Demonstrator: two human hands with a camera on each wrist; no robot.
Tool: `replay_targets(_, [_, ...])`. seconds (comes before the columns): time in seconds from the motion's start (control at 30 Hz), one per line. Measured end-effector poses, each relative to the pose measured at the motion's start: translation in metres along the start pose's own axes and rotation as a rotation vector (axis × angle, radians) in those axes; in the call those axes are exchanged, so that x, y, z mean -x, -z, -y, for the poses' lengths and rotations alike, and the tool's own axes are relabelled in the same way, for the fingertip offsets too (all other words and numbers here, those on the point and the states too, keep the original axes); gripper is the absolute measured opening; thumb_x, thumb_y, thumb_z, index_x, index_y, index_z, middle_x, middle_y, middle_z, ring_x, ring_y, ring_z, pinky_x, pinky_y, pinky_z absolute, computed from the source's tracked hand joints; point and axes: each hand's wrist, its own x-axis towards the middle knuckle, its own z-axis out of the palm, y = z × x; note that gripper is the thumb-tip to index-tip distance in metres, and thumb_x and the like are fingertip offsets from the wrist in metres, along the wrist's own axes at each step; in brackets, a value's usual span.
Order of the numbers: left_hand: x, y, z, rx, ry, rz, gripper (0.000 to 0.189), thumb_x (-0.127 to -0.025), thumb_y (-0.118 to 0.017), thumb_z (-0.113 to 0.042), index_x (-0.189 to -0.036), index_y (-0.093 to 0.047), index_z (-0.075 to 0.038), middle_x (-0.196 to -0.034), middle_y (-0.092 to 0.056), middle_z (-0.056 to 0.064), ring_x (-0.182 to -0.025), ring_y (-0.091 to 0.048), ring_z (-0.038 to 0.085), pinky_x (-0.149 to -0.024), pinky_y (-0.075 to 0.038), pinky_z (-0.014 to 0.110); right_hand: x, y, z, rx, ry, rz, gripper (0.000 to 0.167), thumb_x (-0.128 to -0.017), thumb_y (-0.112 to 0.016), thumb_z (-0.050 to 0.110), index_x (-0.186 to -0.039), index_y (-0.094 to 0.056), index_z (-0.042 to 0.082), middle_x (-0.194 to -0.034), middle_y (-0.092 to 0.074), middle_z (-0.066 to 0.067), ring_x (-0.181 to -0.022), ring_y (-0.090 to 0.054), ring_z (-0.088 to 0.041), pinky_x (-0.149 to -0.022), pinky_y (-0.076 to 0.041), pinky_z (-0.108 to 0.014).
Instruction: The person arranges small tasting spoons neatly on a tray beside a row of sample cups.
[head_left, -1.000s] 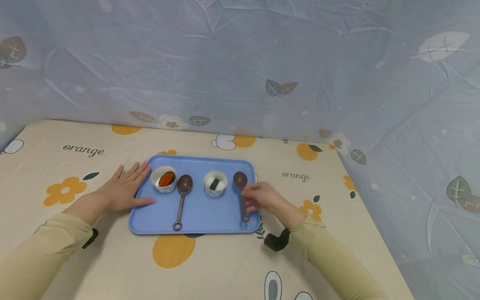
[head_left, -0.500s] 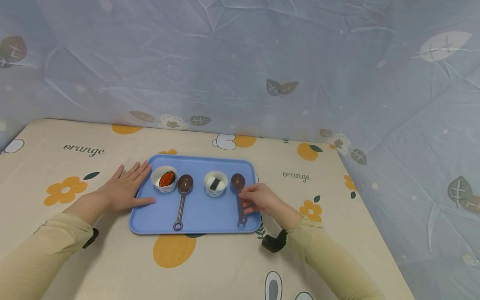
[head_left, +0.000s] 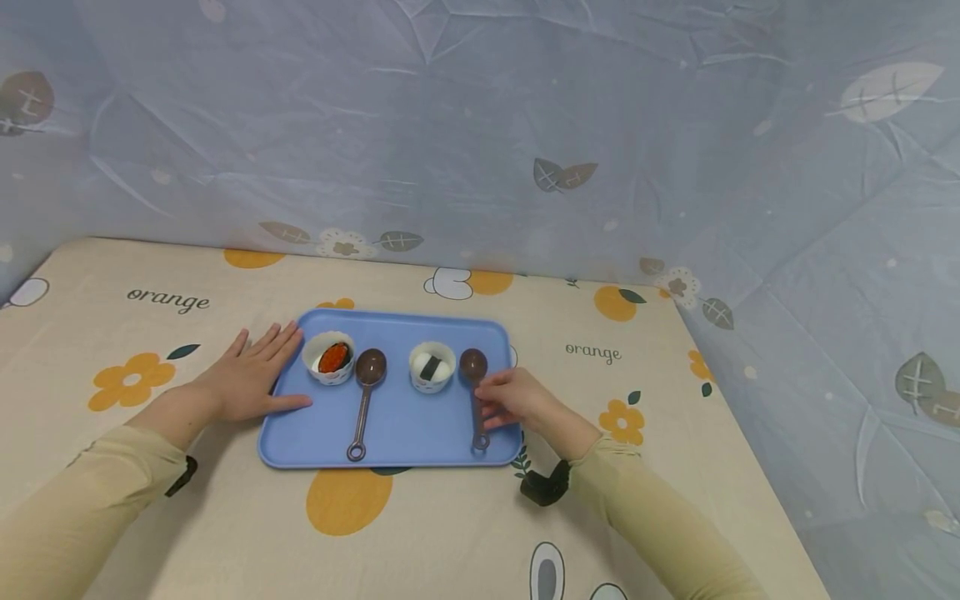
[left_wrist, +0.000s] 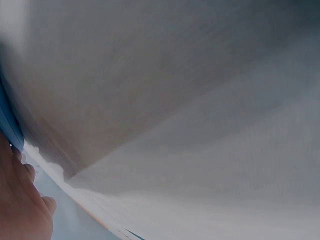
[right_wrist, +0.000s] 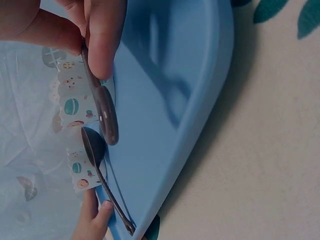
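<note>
My right hand (head_left: 521, 398) pinches the handle of a brown spoon (head_left: 473, 364) between thumb and fingers, at the right end of the blue tray (head_left: 423, 433). In the right wrist view that spoon's handle end (right_wrist: 107, 120) hangs just above the tray, casting a shadow. My left hand (head_left: 243, 382) lies with fingers spread on the tray's left edge. Between the hands, a second brown spoon (head_left: 371, 367) rests on the tray. Left of it stands a paper cup (head_left: 328, 380) with an orange-topped sushi piece (head_left: 335, 357). Another paper cup (head_left: 427, 387) holds a white rice ball (head_left: 432, 367) with a dark strip.
The tray lies on a cream tablecloth (head_left: 450, 533) printed with oranges and flowers. A grey-blue patterned sheet (head_left: 465, 125) rises behind and on the right. The left wrist view shows mostly blurred cloth and part of the left hand.
My right hand and the spoon it holds have shifted slightly left and toward the near side, and the spoon stands a little straighter. The left hand, cups and other spoon have stayed in place.
</note>
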Motion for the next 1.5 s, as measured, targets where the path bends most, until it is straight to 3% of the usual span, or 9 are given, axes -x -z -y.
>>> replay_targets(1.03, [-0.0013, 0.0001, -0.0017, -0.001, 0.008, 0.011, 0.107, -0.080, -0.054, -0.067, -0.146, -0.014, 0.007, -0.154, -0.012, 0.027, -0.140, -0.012, 0.047, -0.111, -0.002, 0.065, 0.0014, -0.0075, -0.0034, 0.012, 0.014, 0.002, 0.019, -0.090, -0.055, 0.001, -0.105, -0.061, -0.010, -0.071, -0.057, -0.005, -0.059, -0.057, -0.011, -0.058, -0.058, -0.028])
replay_targets(1.5, [-0.0009, -0.0002, -0.0004, -0.002, 0.009, 0.009, 0.107, -0.080, -0.054, -0.067, -0.147, -0.014, 0.007, -0.154, -0.012, 0.026, -0.140, -0.012, 0.047, -0.111, -0.002, 0.066, 0.0004, -0.0028, -0.0029, 0.089, 0.015, -0.002, 0.025, -0.093, -0.052, 0.004, -0.113, -0.061, -0.007, -0.084, -0.063, -0.011, -0.064, -0.061, -0.012, -0.058, -0.058, -0.029])
